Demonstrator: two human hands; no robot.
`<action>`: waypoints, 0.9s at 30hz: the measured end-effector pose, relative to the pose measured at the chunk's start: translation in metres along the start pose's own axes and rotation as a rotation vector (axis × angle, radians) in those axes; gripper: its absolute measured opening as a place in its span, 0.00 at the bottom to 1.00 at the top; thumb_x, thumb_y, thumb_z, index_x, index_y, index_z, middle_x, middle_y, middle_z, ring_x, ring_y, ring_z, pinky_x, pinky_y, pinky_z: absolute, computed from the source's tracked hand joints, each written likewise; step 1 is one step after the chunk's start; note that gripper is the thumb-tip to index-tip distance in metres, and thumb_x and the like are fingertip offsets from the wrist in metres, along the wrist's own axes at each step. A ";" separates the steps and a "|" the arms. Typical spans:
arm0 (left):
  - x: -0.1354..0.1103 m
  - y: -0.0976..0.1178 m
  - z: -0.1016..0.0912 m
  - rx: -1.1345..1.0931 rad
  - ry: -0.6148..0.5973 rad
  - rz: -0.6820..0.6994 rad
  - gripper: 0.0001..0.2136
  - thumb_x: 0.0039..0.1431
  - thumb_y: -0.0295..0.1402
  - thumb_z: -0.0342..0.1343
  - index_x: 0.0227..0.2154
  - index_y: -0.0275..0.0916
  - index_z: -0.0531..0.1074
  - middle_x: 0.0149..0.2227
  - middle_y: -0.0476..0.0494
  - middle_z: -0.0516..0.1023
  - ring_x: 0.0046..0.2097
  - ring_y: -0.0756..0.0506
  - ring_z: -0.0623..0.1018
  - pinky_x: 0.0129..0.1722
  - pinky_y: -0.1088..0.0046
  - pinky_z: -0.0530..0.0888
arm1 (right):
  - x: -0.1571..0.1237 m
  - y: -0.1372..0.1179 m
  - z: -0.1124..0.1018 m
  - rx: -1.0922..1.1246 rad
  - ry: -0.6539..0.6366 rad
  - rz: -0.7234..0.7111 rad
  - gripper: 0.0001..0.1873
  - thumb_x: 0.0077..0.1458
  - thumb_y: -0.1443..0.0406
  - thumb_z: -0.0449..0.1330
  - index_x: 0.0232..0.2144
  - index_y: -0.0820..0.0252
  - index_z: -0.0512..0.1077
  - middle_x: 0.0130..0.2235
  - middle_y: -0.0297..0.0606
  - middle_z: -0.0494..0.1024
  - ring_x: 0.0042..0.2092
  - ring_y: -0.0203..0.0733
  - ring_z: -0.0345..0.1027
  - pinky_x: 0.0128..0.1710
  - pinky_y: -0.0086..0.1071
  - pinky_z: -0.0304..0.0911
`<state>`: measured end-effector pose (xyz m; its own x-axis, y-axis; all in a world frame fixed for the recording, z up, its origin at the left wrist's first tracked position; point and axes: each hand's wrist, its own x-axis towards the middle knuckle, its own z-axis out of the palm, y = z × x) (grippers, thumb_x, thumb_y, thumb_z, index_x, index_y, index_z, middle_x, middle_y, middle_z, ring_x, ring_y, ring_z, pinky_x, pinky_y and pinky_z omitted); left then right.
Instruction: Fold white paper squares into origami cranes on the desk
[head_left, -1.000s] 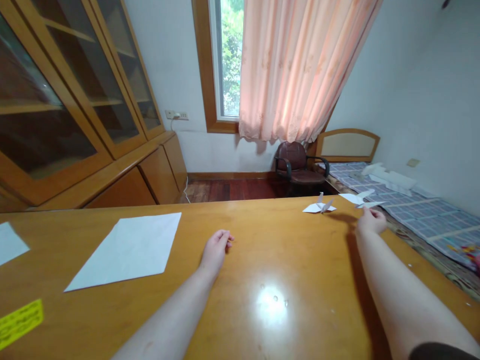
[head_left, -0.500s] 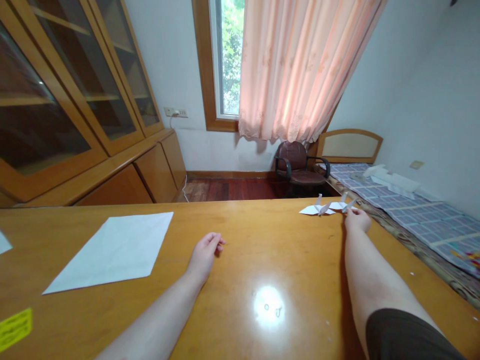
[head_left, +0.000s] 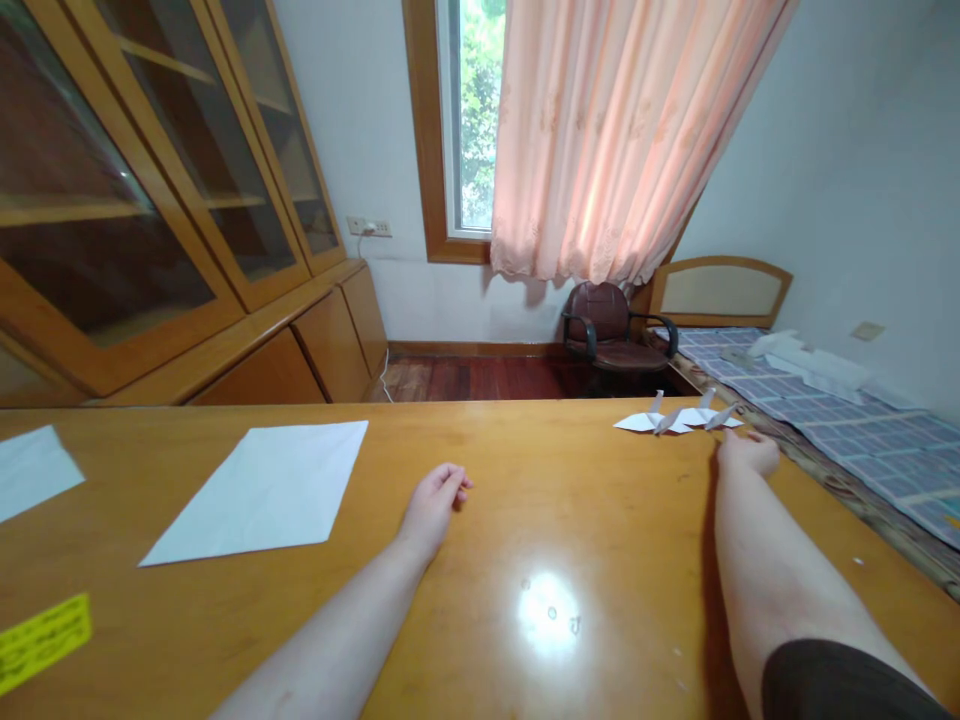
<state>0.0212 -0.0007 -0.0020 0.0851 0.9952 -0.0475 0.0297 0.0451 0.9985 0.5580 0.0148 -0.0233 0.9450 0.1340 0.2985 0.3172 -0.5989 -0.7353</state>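
Note:
Two white folded paper cranes stand side by side near the far right edge of the wooden table (head_left: 570, 520): one crane (head_left: 651, 421) on the left and a second crane (head_left: 711, 416) just right of it. My right hand (head_left: 746, 452) rests on the table just behind the second crane, a little apart from it, with its fingers loosely bent and nothing in them. In the middle of the table lies my left hand (head_left: 436, 496), relaxed, fingers lightly curled and empty. A flat white sheet of paper (head_left: 264, 490) lies to its left.
Another white sheet (head_left: 31, 470) pokes in at the left edge, and a yellow label (head_left: 43, 640) is stuck near the front left. Beyond the table are a glass-front wooden cabinet (head_left: 150, 230), a dark office chair (head_left: 611, 335) and a bed (head_left: 847, 410) with a patterned cover.
My right hand brought the second crane down beside the first, let go of it and drew back slightly. My left hand has stayed put.

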 end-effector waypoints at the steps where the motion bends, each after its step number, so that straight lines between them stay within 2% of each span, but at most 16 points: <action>1: 0.000 0.000 0.000 0.010 -0.002 0.003 0.16 0.49 0.48 0.52 0.22 0.38 0.67 0.20 0.51 0.68 0.24 0.51 0.68 0.26 0.76 0.63 | -0.008 -0.003 -0.006 0.053 0.053 0.116 0.17 0.46 0.64 0.58 0.40 0.66 0.71 0.35 0.52 0.75 0.35 0.51 0.69 0.33 0.39 0.63; 3: -0.001 0.000 0.002 0.022 -0.002 0.006 0.16 0.49 0.48 0.52 0.23 0.38 0.67 0.19 0.52 0.68 0.24 0.51 0.68 0.26 0.76 0.63 | -0.027 -0.011 -0.020 0.127 0.122 0.264 0.15 0.48 0.66 0.54 0.39 0.62 0.71 0.35 0.48 0.74 0.36 0.49 0.70 0.34 0.37 0.63; 5: -0.001 -0.002 0.003 0.024 -0.006 0.020 0.16 0.49 0.47 0.52 0.23 0.38 0.67 0.21 0.51 0.69 0.24 0.51 0.68 0.26 0.76 0.64 | -0.050 -0.024 -0.033 0.164 0.107 0.342 0.14 0.49 0.67 0.50 0.37 0.62 0.71 0.35 0.47 0.74 0.36 0.48 0.69 0.34 0.36 0.62; 7: 0.000 -0.004 0.004 0.027 -0.025 0.040 0.15 0.50 0.46 0.52 0.24 0.38 0.67 0.24 0.50 0.71 0.24 0.51 0.68 0.25 0.76 0.64 | -0.080 -0.038 -0.042 0.209 -0.042 0.360 0.16 0.51 0.67 0.45 0.39 0.64 0.68 0.35 0.48 0.72 0.36 0.47 0.68 0.31 0.36 0.61; 10: -0.001 -0.006 0.004 0.055 -0.040 0.062 0.14 0.53 0.45 0.50 0.29 0.38 0.68 0.27 0.48 0.72 0.25 0.51 0.69 0.25 0.76 0.64 | -0.143 -0.060 -0.045 0.244 -0.194 0.281 0.14 0.53 0.63 0.44 0.30 0.63 0.68 0.28 0.43 0.71 0.29 0.43 0.64 0.25 0.33 0.57; 13: -0.008 0.001 0.003 0.210 -0.035 0.118 0.13 0.55 0.44 0.48 0.30 0.40 0.70 0.27 0.47 0.73 0.27 0.47 0.71 0.28 0.73 0.65 | -0.225 -0.080 -0.043 0.292 -0.399 0.093 0.15 0.49 0.56 0.53 0.18 0.59 0.65 0.20 0.35 0.68 0.25 0.38 0.60 0.24 0.29 0.54; 14: -0.013 0.006 0.002 0.317 -0.023 0.183 0.12 0.55 0.43 0.50 0.29 0.41 0.71 0.27 0.45 0.74 0.30 0.45 0.72 0.31 0.71 0.66 | -0.251 -0.086 -0.042 0.305 -0.504 -0.003 0.17 0.46 0.54 0.56 0.15 0.59 0.63 0.18 0.33 0.66 0.24 0.37 0.59 0.24 0.29 0.53; 15: -0.017 0.013 0.001 0.423 -0.008 0.272 0.10 0.54 0.41 0.51 0.28 0.41 0.72 0.30 0.44 0.76 0.34 0.44 0.73 0.36 0.69 0.66 | -0.274 -0.090 -0.043 0.273 -0.711 -0.218 0.20 0.47 0.52 0.56 0.14 0.59 0.62 0.17 0.32 0.65 0.24 0.36 0.58 0.23 0.28 0.51; 16: -0.022 0.020 0.000 0.520 0.004 0.364 0.09 0.54 0.39 0.52 0.28 0.42 0.73 0.31 0.42 0.77 0.37 0.42 0.73 0.40 0.67 0.65 | -0.292 -0.094 -0.044 0.239 -0.876 -0.437 0.20 0.46 0.51 0.56 0.14 0.59 0.62 0.17 0.31 0.64 0.24 0.35 0.56 0.23 0.28 0.49; 17: -0.027 0.028 -0.003 0.616 0.013 0.440 0.08 0.54 0.38 0.52 0.29 0.42 0.74 0.32 0.41 0.77 0.39 0.41 0.73 0.43 0.66 0.64 | -0.304 -0.096 -0.046 0.192 -0.965 -0.579 0.21 0.45 0.50 0.57 0.14 0.58 0.62 0.16 0.30 0.63 0.23 0.34 0.55 0.23 0.28 0.47; 19: -0.031 0.045 -0.012 0.808 0.049 0.518 0.08 0.55 0.36 0.51 0.31 0.42 0.75 0.32 0.40 0.78 0.39 0.40 0.73 0.44 0.65 0.63 | -0.315 -0.097 -0.050 0.180 -0.994 -0.638 0.23 0.49 0.50 0.53 0.13 0.59 0.61 0.16 0.30 0.61 0.22 0.33 0.52 0.23 0.28 0.44; 21: -0.027 0.059 -0.030 0.968 0.165 0.470 0.10 0.57 0.36 0.48 0.32 0.42 0.74 0.33 0.39 0.78 0.38 0.39 0.73 0.42 0.64 0.63 | -0.311 -0.096 -0.052 0.289 -1.006 -0.625 0.24 0.52 0.50 0.50 0.14 0.58 0.59 0.16 0.29 0.59 0.22 0.33 0.52 0.23 0.28 0.43; 23: -0.016 0.067 -0.059 1.142 0.280 0.359 0.13 0.58 0.37 0.46 0.35 0.41 0.74 0.36 0.37 0.77 0.40 0.38 0.73 0.42 0.63 0.64 | -0.304 -0.094 -0.050 0.358 -1.018 -0.627 0.24 0.52 0.49 0.50 0.14 0.58 0.57 0.17 0.28 0.57 0.22 0.33 0.50 0.23 0.28 0.43; 25: -0.002 0.067 -0.099 1.269 0.431 0.268 0.14 0.57 0.38 0.46 0.39 0.39 0.73 0.41 0.34 0.76 0.45 0.35 0.71 0.44 0.61 0.64 | -0.299 -0.093 -0.046 0.355 -1.013 -0.602 0.24 0.52 0.49 0.50 0.14 0.58 0.57 0.16 0.28 0.56 0.22 0.33 0.50 0.23 0.28 0.43; 27: 0.008 0.061 -0.146 1.335 0.499 0.185 0.15 0.56 0.37 0.47 0.41 0.36 0.72 0.46 0.31 0.73 0.49 0.33 0.69 0.47 0.57 0.63 | -0.299 -0.094 -0.042 0.294 -1.012 -0.606 0.23 0.52 0.50 0.50 0.14 0.58 0.58 0.16 0.29 0.58 0.22 0.33 0.52 0.23 0.28 0.43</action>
<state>-0.1214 0.0222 0.0619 -0.1527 0.9159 0.3713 0.9754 0.0793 0.2055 0.2422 -0.0026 -0.0180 0.2304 0.9646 0.1285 0.6110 -0.0407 -0.7906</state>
